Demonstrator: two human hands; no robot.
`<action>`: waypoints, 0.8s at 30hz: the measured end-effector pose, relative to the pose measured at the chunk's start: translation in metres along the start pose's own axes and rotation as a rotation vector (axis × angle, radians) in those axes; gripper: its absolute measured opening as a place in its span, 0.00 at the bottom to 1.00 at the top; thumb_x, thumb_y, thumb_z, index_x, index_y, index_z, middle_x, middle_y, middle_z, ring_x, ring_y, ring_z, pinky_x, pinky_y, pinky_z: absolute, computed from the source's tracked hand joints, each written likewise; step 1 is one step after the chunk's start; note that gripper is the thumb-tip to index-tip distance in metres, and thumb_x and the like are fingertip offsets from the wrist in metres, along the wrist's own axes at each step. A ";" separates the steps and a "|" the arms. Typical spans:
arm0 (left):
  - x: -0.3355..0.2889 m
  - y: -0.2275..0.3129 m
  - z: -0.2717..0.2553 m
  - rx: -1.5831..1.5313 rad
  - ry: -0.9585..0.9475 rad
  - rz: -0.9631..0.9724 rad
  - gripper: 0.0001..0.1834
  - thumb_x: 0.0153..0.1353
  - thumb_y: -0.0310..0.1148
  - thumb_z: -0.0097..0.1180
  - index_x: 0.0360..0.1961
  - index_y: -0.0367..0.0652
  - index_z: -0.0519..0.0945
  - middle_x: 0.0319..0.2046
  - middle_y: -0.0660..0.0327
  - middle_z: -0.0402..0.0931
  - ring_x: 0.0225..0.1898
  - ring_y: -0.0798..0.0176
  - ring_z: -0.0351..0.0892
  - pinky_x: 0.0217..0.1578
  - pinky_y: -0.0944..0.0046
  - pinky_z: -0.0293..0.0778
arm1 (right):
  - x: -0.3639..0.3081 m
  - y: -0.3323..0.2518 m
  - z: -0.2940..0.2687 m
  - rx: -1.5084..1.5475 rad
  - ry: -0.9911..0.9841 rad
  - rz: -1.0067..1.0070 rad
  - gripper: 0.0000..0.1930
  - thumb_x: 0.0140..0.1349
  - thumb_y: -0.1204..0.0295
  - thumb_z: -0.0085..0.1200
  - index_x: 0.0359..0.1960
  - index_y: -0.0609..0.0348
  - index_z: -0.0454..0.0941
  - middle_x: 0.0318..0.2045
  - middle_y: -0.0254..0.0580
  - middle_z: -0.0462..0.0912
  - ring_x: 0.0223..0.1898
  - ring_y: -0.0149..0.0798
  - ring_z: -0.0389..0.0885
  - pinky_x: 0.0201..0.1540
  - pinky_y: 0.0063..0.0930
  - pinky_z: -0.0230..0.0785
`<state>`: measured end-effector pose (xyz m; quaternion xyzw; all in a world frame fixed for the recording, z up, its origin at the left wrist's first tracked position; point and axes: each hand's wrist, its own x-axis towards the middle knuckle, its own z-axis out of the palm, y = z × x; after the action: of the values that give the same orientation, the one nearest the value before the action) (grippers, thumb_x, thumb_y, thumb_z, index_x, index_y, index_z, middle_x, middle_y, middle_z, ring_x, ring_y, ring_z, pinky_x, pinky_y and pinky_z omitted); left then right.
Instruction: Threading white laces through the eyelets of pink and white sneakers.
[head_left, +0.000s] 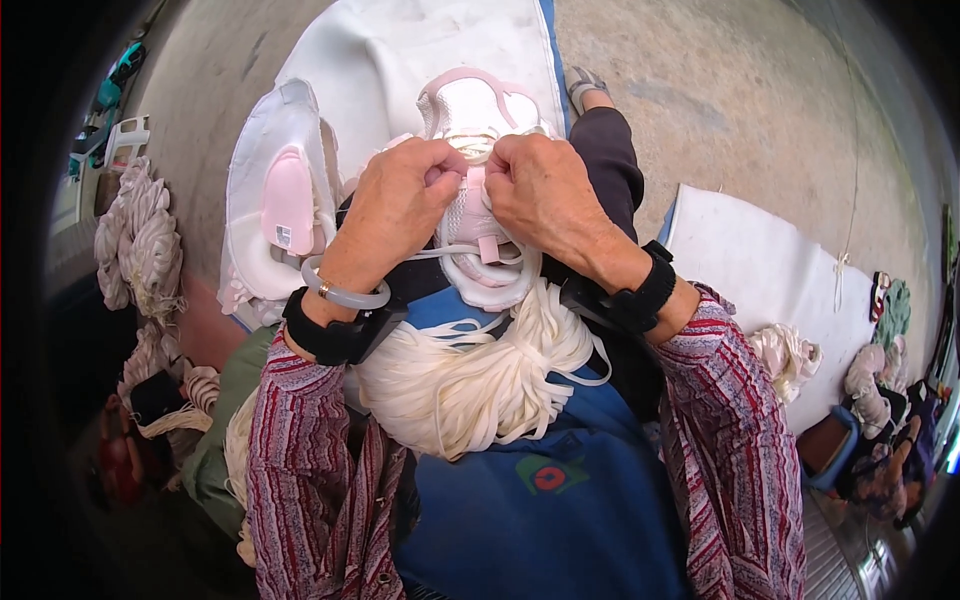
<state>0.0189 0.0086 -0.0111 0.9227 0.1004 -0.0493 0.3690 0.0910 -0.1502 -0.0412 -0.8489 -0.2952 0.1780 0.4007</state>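
So the fingers on both the left hand (405, 200) and right hand (540, 190) are curled in, but I can't tell whether they're pinching any lace. They're right up against the laces (476, 148) of a pink-and-white shoe (463, 222), which sits between the hands, toe pointing away. Just below it there's a fat bundle of cream laces (490, 385) lying on a blue apron (550, 510). Concrete floor (650, 90) further out.

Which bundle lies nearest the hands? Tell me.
The cream bundle of laces on the blue cloth, between the striped sleeves; others, like the pale bundle at far left, lie outside them.
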 end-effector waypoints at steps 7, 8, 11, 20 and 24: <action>0.006 0.005 -0.005 -0.070 -0.124 -0.190 0.08 0.54 0.29 0.56 0.31 0.34 0.81 0.30 0.47 0.78 0.33 0.46 0.79 0.39 0.54 0.74 | -0.003 -0.002 0.003 0.020 -0.029 0.016 0.10 0.55 0.73 0.49 0.26 0.69 0.79 0.25 0.62 0.80 0.29 0.59 0.81 0.36 0.44 0.73; 0.006 0.005 -0.006 0.000 -0.116 -0.100 0.08 0.54 0.29 0.56 0.31 0.34 0.80 0.30 0.47 0.79 0.33 0.46 0.79 0.39 0.54 0.74 | -0.004 -0.004 0.002 -0.001 -0.032 0.019 0.10 0.55 0.73 0.49 0.26 0.69 0.79 0.24 0.62 0.80 0.29 0.59 0.81 0.37 0.45 0.73; 0.005 0.012 -0.007 0.129 -0.103 0.011 0.09 0.55 0.30 0.55 0.32 0.34 0.79 0.31 0.46 0.79 0.34 0.44 0.79 0.39 0.53 0.74 | -0.004 -0.006 -0.008 -0.010 -0.093 0.061 0.10 0.56 0.73 0.49 0.28 0.69 0.79 0.24 0.62 0.80 0.30 0.59 0.81 0.37 0.45 0.72; -0.017 -0.006 -0.052 -0.587 -0.275 -0.410 0.11 0.67 0.38 0.51 0.35 0.41 0.71 0.25 0.70 0.65 0.17 0.83 0.60 0.15 0.79 0.65 | -0.016 -0.004 -0.033 -0.040 0.291 -0.340 0.06 0.58 0.77 0.53 0.35 0.65 0.79 0.31 0.48 0.78 0.29 0.47 0.78 0.35 0.37 0.72; -0.038 0.000 -0.049 -1.177 -0.474 -0.411 0.14 0.69 0.39 0.44 0.29 0.42 0.68 0.22 0.70 0.62 0.13 0.82 0.56 0.17 0.70 0.78 | -0.039 -0.028 -0.025 0.215 -0.128 -0.456 0.14 0.55 0.74 0.58 0.43 0.64 0.75 0.34 0.51 0.75 0.38 0.53 0.77 0.40 0.42 0.71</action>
<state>-0.0172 0.0368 0.0302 0.4935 0.2006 -0.2573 0.8062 0.0648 -0.1755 -0.0009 -0.7001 -0.4829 0.1669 0.4988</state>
